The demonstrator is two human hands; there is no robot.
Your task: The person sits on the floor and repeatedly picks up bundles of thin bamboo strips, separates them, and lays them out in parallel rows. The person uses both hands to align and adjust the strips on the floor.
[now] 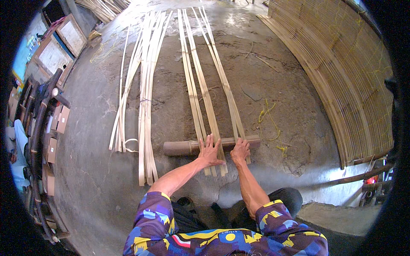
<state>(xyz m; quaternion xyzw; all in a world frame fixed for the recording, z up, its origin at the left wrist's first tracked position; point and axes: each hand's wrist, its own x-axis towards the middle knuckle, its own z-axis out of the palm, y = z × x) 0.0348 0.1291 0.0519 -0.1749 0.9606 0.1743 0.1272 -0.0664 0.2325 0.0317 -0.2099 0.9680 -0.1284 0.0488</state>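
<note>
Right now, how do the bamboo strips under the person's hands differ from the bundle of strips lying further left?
The strips under the hands are spread in a few separate lines and cross over a brown log; the left bundle is packed close and lies flat on the floor beside the log. The left hand and right hand press on the first group; nobody touches the bundle. Both are long, pale and thin.

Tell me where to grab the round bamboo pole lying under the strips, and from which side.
Grip the bamboo pole at its bare left end, coming from above and the left. It lies flat and crosswise on the floor; its middle is covered by the bamboo strips and pressed by the left hand and right hand. The right end shows only a short stub, so the left probably gives the fuller hold.
</note>
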